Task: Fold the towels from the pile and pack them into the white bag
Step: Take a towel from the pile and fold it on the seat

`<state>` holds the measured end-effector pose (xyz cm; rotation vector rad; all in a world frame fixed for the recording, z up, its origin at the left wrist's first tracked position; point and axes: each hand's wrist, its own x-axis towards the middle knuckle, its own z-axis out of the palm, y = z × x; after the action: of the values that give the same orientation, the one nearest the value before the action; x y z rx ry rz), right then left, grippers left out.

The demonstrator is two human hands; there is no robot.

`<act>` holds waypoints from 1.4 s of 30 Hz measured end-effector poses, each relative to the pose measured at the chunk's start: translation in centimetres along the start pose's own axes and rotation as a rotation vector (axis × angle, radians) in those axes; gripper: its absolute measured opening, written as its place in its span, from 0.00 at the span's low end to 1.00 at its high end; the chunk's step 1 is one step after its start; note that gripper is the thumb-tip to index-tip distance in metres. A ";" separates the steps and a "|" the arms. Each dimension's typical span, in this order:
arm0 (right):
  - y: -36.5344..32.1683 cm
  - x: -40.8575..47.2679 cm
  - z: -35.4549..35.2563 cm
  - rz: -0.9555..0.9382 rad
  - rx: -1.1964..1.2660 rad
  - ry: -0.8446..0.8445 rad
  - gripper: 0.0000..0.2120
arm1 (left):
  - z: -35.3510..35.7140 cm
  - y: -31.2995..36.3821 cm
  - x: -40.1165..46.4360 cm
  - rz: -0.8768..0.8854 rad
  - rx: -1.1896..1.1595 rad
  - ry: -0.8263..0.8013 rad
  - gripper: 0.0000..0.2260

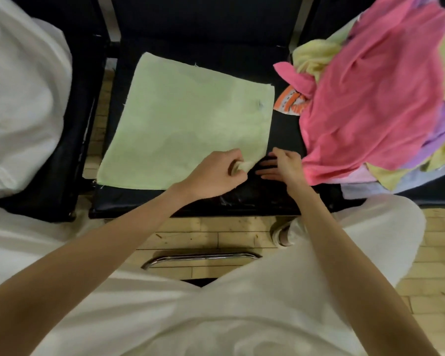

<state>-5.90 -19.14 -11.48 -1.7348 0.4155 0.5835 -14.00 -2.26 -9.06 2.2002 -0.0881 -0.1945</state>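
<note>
Left grip [217, 173]: pinching near corner of flat pale-green square towel [188, 124]
Right grip [280, 164]: fingers spread, empty, on black bench [257, 196]; pink-topped towel pile [378, 98] just beside

1. Row of black padded seats [242, 196], seen from above; the cushion surface is dark and glossy, creased and worn near the front edge.
2. Grey metal uprights [108, 19] rising between adjacent seat backs.
3. Floor [216, 235] of pale yellowish wood-look planks, scuffed and marked with small specks of debris.
4. Curved chrome tube [201, 258] lying low over the floor, in front of the middle seat.
5. Lighting soft and even; only faint shadows fall beneath the seats.
</note>
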 end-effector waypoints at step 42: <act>-11.1 7.6 28.6 -0.604 -0.253 0.218 0.25 | -12.7 -9.7 -12.0 -0.543 -0.595 0.273 0.11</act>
<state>1.87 11.48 -12.15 -2.0499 -0.0491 0.0079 -23.68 15.16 -8.17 1.5912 0.6449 -0.1870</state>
